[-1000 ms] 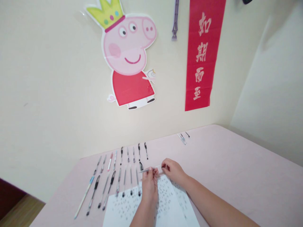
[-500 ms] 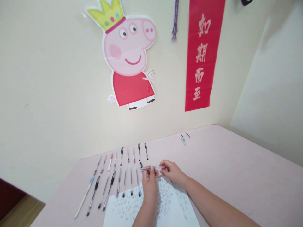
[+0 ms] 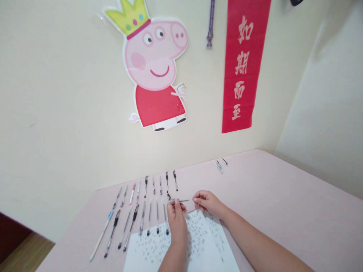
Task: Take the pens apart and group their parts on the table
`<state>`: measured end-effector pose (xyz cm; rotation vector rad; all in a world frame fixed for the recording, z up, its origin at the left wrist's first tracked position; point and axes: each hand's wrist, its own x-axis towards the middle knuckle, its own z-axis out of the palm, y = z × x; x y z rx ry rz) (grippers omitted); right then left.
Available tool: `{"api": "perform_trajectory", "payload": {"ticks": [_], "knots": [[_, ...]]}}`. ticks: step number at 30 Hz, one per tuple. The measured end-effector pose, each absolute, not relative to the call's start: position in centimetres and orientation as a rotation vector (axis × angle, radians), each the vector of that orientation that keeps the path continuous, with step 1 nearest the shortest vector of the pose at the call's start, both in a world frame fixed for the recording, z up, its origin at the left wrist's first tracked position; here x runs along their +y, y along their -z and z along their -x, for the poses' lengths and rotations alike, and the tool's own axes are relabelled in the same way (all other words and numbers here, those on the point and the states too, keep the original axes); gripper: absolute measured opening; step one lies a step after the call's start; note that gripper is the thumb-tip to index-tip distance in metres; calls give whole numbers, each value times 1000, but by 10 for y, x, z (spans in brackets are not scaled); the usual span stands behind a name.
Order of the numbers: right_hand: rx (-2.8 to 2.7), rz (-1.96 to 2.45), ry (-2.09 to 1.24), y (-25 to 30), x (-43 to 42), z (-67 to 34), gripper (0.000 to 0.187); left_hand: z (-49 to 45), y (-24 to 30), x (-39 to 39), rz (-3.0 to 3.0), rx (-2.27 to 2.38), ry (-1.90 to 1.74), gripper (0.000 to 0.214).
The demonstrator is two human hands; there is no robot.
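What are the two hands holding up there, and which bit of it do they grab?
The left hand pinches a thin pen refill near its left end. The right hand pinches something clear at the refill's right end, likely the pen's barrel; too blurred to be sure.

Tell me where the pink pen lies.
The pink pen lies in the back row of pens, left of both hands, between a grey pen and a light-blue one.

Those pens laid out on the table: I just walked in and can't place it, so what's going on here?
A person holds a thin pen level between both hands above a sheet of paper covered in scribbles. The left hand pinches one end and the right hand the other. To the left, two rows of pens lie side by side on the pink table. A few small items sit by the wall.
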<state>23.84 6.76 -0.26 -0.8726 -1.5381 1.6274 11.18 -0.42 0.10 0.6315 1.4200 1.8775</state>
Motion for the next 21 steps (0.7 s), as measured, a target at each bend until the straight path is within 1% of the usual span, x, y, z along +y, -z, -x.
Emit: {"api": "perform_trajectory", "payload": {"ticks": [3, 6, 10, 13, 16, 21], "knots": [[-1553, 861, -1589, 2, 71, -243, 32, -111, 1, -2, -546, 1361, -1901, 28], [-1564, 870, -1567, 3, 78, -252, 31, -111, 1, 1, -444, 1243, -1949, 24], [-1534, 911, -1540, 3, 89, -272, 27, -111, 0, 4, -349, 1169, -1989, 18], [-1554, 977, -1464, 4, 98, -288, 22, -110, 0, 4, -337, 1155, -2003, 17], [-1619, 1052, -1312, 4, 105, -300, 18, -110, 1, 3, -343, 1134, -2007, 18], [-1773, 1119, -883, 12, 112, -301, 12, -113, 2, 4, -378, 1116, -1933, 27]]}}
